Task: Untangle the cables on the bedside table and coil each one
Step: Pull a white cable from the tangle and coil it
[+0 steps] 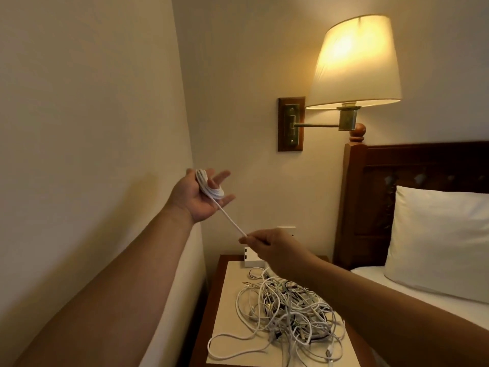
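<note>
Your left hand point(197, 198) was raised beside the wall corner, fingers spread straight, with the white cable point(211, 188) coiled round them. Your right hand point(274, 250) pinched its taut free strand in open air above the bedside table point(229, 300). The tangle point(288, 309) crowded the table's right edge, leaving bare top at the left.

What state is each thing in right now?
white cable, partly coiled, tail taut between the hands
left hand, fingers straight, coil looped round them
right hand, pinches the cable's tail
cable pile, tangled on the bedside table
wall lamp, lit
</note>
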